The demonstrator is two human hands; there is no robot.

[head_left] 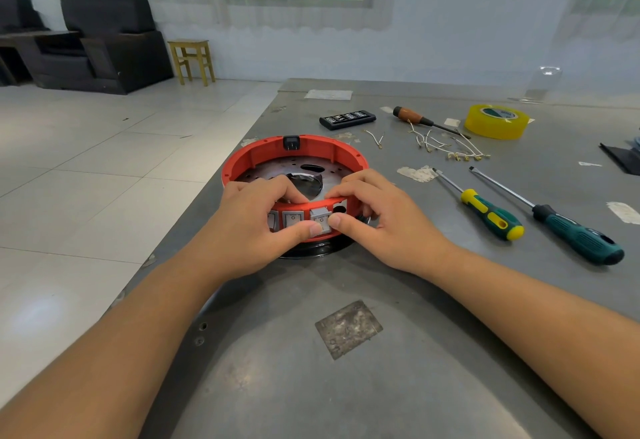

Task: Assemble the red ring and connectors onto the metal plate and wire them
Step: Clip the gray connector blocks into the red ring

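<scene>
Thumbs of left hand (258, 227) and right hand (375, 222) pinch a grey switch (321, 219) into the near wall of the red ring (294, 158) on the table (415, 300); uneven pressure could jam it crooked.

- Grey metal table (398, 300): fills the lower and right frame; surface scuffed, with tape residue patches.
- Red ring (294, 161) on a metal plate (273, 171): centre frame, near the table's left edge.
- Black bit case (347, 119): above centre.
- Wooden-handled screwdriver (415, 118): right of the case.
- Yellow tape roll (496, 121): upper right.
- White wires (446, 147) with terminals: loose, below the wooden-handled screwdriver.
- Yellow-green screwdriver (491, 213) and dark green screwdriver (578, 234): right, side by side.
- Paper sheet (328, 94): far edge.
</scene>
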